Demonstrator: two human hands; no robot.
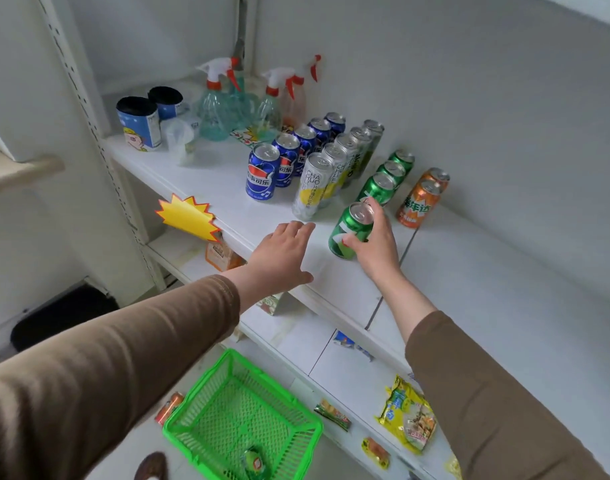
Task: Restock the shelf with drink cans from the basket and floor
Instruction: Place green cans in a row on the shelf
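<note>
White shelf (227,199) before us, carrying rows of blue, pale, green, orange cans. Green basket (296,410) on floor below holds one green can (255,462); orange can (169,407) lies beside it. Our right hand (374,237) grips green Sprite-style can (350,233) at front of green row, can tilted. Our left hand (284,254) hovers over shelf edge, fingers straight, holding nothing.

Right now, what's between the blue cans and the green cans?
A row of tall white-and-yellow cans stands between the blue cans and the green cans; the head view shows it.
</note>
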